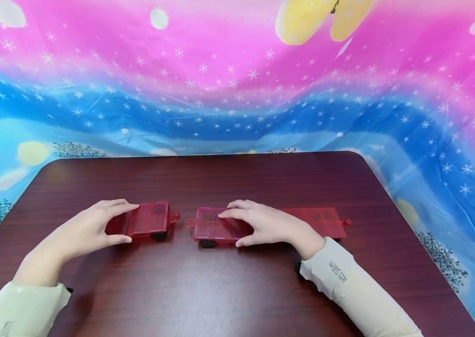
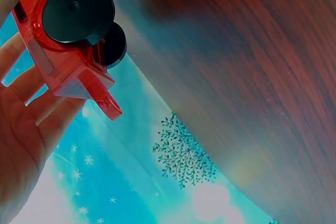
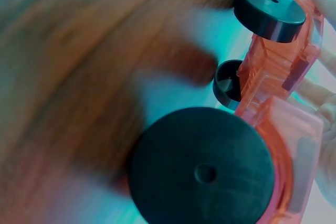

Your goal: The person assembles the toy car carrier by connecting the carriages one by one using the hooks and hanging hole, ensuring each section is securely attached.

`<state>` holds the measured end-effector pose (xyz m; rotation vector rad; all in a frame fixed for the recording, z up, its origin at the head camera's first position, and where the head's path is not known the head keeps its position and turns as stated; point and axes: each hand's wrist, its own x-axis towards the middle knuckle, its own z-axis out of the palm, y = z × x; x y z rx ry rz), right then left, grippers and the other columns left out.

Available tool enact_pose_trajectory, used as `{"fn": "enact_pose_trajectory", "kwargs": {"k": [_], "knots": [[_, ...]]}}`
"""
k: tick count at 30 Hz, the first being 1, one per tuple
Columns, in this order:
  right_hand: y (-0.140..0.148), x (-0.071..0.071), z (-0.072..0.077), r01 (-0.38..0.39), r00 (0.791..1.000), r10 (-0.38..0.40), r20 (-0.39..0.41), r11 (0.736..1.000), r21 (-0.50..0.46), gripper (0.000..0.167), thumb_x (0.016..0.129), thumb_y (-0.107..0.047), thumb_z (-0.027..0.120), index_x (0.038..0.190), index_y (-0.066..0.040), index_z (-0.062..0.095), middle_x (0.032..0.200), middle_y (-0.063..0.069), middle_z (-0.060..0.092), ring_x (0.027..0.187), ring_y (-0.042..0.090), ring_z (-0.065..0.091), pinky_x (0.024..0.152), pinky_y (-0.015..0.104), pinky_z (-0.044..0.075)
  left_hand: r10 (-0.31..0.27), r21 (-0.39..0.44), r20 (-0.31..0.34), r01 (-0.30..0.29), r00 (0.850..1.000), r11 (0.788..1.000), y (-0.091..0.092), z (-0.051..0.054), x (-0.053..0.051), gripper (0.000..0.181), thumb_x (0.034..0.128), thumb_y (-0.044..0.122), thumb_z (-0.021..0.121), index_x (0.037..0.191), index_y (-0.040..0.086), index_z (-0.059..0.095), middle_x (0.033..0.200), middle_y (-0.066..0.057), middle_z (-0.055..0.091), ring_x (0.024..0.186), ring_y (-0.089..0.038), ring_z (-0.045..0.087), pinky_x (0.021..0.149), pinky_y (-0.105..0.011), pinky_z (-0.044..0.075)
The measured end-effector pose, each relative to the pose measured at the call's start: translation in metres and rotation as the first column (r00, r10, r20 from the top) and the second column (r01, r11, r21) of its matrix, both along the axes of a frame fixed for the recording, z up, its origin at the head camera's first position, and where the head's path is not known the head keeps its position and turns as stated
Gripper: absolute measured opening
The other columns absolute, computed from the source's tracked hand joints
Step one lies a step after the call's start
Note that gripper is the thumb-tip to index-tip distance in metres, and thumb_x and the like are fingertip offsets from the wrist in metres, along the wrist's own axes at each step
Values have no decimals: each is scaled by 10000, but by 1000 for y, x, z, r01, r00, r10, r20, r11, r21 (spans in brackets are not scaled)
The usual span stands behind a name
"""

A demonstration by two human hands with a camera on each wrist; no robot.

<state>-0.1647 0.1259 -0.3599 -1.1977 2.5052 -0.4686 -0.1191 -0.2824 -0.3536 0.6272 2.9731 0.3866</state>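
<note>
In the head view, my left hand (image 1: 87, 229) holds a see-through red toy wagon base (image 1: 153, 217) with black wheels, thumb at the near side and fingers at the far side. A short hitch peg (image 1: 176, 216) sticks out at its right end. Across a small gap lies the loop (image 1: 190, 223) of a second red wagon base (image 1: 212, 222), which my right hand (image 1: 268, 224) grips by its sides. Further right, a red wagon base (image 1: 319, 220) continues behind that hand; my wrist hides the joint. The right wrist view shows a large black wheel (image 3: 202, 171) close up.
Everything sits on a dark brown wooden table (image 1: 229, 290) with rounded far corners. A pink and blue cloth (image 1: 220, 103) with snowflakes hangs behind and beside it. Another hitch peg (image 1: 347, 222) juts from the rightmost wagon base.
</note>
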Motion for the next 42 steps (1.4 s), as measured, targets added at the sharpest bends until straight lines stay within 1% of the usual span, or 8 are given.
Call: {"fn": "enact_pose_trajectory", "kwargs": {"k": [5, 13, 16, 22, 30, 37, 42], "knots": [[1, -1, 1, -3, 1000, 3, -9, 1000, -10, 696, 876, -364, 757, 1493, -277, 446, 1529, 3, 407, 1399, 186, 397, 1092, 401, 462, -9, -3, 3, 9, 1000, 1000, 4, 1, 1, 749, 733, 394, 867, 1374, 121, 592, 1339, -230, 572, 1203, -437, 530, 865, -581, 557], [0, 0, -1, -5, 1000, 5, 0, 1000, -8, 684, 875, -344, 755, 1486, -280, 454, 1521, -4, 411, 1387, 176, 404, 1081, 386, 474, -26, -1, 0, 26, 1000, 1000, 11, 0, 9, 719, 730, 370, 872, 1352, 120, 612, 1344, -246, 571, 1219, -454, 528, 892, -581, 547], [0, 0, -1, -4, 1000, 4, -5, 1000, -9, 683, 870, -340, 760, 1481, -284, 460, 1519, -6, 414, 1382, 175, 407, 1077, 384, 477, -29, 3, -2, 29, 1000, 1000, 13, 1, 11, 721, 727, 379, 873, 1352, 129, 614, 1348, -239, 570, 1226, -447, 524, 895, -579, 547], [0, 0, 0, -2, 1000, 2, -5, 1000, -9, 686, 866, -343, 764, 1479, -285, 461, 1522, 0, 413, 1384, 183, 409, 1081, 393, 474, -25, 7, 3, 25, 1000, 1000, 15, 0, 11, 726, 724, 388, 874, 1353, 135, 614, 1348, -231, 572, 1225, -439, 523, 888, -574, 551], [0, 0, 0, -6, 1000, 6, 0, 1000, -10, 680, 873, -343, 758, 1481, -284, 459, 1529, 1, 406, 1399, 184, 396, 1095, 398, 460, -40, 4, -10, 40, 999, 999, 17, -1, 10, 714, 721, 374, 878, 1343, 136, 621, 1338, -228, 582, 1215, -433, 536, 899, -576, 543], [0, -1, 0, -10, 1000, 10, -7, 1000, -7, 682, 871, -342, 762, 1480, -284, 461, 1519, -4, 415, 1384, 178, 406, 1084, 394, 470, -43, 1, -16, 43, 999, 999, 21, -3, 9, 707, 717, 365, 881, 1335, 132, 629, 1337, -231, 586, 1219, -432, 541, 906, -578, 541], [-1, 0, 1, -13, 1000, 13, -1, 1000, -4, 679, 876, -343, 757, 1483, -279, 459, 1527, 2, 409, 1391, 186, 404, 1089, 399, 466, -43, -3, -2, 43, 999, 999, 22, -5, 9, 710, 721, 381, 877, 1339, 136, 626, 1342, -227, 584, 1226, -433, 537, 916, -578, 537]]}}
